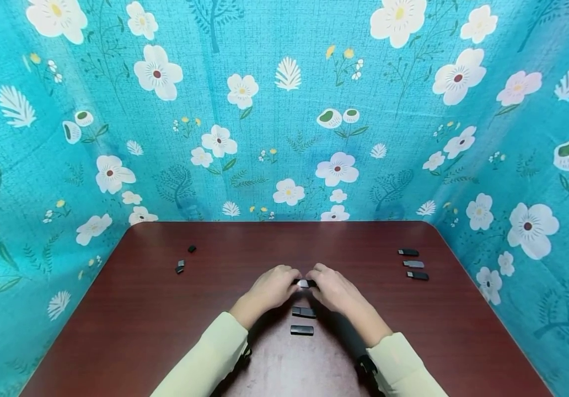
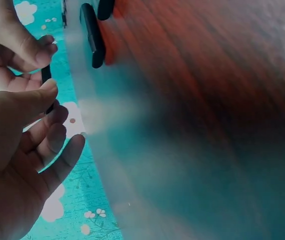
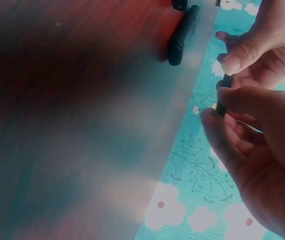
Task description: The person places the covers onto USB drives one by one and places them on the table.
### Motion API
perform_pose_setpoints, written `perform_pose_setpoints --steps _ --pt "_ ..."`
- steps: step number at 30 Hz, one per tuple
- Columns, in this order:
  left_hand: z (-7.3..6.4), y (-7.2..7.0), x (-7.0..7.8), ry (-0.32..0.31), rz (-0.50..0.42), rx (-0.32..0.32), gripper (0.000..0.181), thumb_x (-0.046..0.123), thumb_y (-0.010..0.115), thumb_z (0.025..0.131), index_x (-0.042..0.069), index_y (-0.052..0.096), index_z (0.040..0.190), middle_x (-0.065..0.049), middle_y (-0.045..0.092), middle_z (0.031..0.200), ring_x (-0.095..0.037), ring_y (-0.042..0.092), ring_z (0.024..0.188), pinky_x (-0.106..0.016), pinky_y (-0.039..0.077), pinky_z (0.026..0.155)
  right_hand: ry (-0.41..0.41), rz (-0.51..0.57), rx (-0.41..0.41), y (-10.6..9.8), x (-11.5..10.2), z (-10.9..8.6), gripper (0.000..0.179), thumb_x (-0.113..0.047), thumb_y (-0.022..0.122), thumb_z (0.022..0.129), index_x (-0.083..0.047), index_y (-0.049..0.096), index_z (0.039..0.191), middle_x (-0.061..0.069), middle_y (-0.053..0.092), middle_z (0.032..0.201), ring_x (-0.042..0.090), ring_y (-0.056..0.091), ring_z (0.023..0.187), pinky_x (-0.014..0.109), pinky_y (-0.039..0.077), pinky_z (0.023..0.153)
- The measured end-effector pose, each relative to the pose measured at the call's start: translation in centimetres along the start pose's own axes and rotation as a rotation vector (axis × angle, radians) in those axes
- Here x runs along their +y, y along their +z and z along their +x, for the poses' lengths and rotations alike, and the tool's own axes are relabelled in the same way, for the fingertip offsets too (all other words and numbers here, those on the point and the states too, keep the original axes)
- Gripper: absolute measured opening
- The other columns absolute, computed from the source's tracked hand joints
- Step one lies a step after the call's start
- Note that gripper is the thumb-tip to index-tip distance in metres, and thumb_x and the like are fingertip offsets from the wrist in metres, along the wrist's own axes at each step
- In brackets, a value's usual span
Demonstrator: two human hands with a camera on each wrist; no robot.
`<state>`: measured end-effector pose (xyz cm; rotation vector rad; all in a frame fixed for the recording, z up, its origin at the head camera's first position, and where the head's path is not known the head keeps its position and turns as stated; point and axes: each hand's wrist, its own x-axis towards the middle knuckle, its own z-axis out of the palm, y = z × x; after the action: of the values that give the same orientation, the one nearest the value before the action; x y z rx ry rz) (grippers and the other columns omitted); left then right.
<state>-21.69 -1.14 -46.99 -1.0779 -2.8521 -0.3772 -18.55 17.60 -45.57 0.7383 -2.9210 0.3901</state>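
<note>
My left hand [image 1: 275,288] and my right hand [image 1: 335,289] meet near the middle of the table. Between them is a small USB flash drive [image 1: 305,283], dark at the ends with a light part in the middle. Each hand pinches one end of it between thumb and fingers. Seen from the left wrist, the drive [image 2: 46,75] looks like a thin black bar, partly covered by fingertips. On the table just below the hands lie two dark flash drives [image 1: 304,312], one in front of the other.
Three uncapped flash drives [image 1: 413,264], two black and one grey, lie in a column at the table's right. Toward the left are three small caps [image 1: 181,263]. The dark red table [image 1: 165,325] ends at a blue flowered curtain [image 1: 264,138].
</note>
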Motion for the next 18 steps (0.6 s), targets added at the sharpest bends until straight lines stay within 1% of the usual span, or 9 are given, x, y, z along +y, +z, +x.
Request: perform_pose_setpoints --steps 3,6,9,12,15,18 --pt "-0.2 0.3 -0.1 -0.014 0.015 -0.030 0.018 0.031 0.071 0.097 0.018 0.074 0.109 0.005 0.069 0.101 -0.015 0.064 0.100 -0.030 0.056 0.076 0.014 0.021 -0.055 0.4 0.1 -0.1 0.021 -0.008 0.078 0.088 -0.006 0.072 0.108 0.004 0.062 0.099 0.020 0.066 0.087 0.035 0.057 0.075" --pt "-0.3 0.7 -0.3 -0.010 0.025 -0.049 0.017 0.033 0.072 0.095 0.020 0.075 0.106 0.006 0.066 0.098 -0.015 0.062 0.099 -0.030 0.055 0.073 -0.001 0.024 -0.069 0.8 0.3 -0.1 0.020 -0.009 0.078 0.088 -0.007 0.073 0.107 0.003 0.062 0.098 0.020 0.065 0.087 0.035 0.056 0.074" --pt "-0.4 0.9 -0.3 -0.010 0.037 -0.076 0.018 0.032 0.071 0.096 0.020 0.076 0.108 0.005 0.066 0.099 -0.015 0.062 0.100 -0.031 0.055 0.075 -0.014 0.010 -0.082 1.1 0.3 -0.1 0.018 -0.009 0.078 0.087 -0.008 0.073 0.104 0.003 0.063 0.097 0.022 0.065 0.088 0.036 0.056 0.074" --pt "-0.6 1.1 -0.3 -0.013 0.049 -0.103 0.018 0.031 0.069 0.097 0.021 0.076 0.111 0.004 0.067 0.102 -0.015 0.062 0.102 -0.032 0.055 0.078 -0.007 0.014 -0.113 1.4 0.3 -0.1 0.015 -0.009 0.078 0.088 -0.008 0.072 0.101 0.004 0.062 0.097 0.022 0.064 0.088 0.037 0.055 0.073" --pt "-0.8 1.3 -0.2 -0.017 0.058 -0.111 0.017 0.031 0.070 0.096 0.021 0.076 0.109 0.004 0.068 0.102 -0.015 0.062 0.102 -0.031 0.055 0.076 0.008 0.025 -0.150 1.7 0.3 -0.1 0.014 -0.009 0.077 0.088 -0.008 0.071 0.101 0.003 0.062 0.097 0.021 0.063 0.087 0.037 0.054 0.073" --pt "-0.9 1.5 -0.2 -0.009 0.065 -0.106 0.014 0.031 0.072 0.095 0.021 0.076 0.104 0.004 0.067 0.098 -0.015 0.063 0.100 -0.031 0.055 0.075 0.013 0.024 -0.168 1.9 0.4 -0.1 0.012 -0.009 0.077 0.088 -0.009 0.070 0.097 0.003 0.060 0.095 0.020 0.062 0.084 0.036 0.052 0.071"
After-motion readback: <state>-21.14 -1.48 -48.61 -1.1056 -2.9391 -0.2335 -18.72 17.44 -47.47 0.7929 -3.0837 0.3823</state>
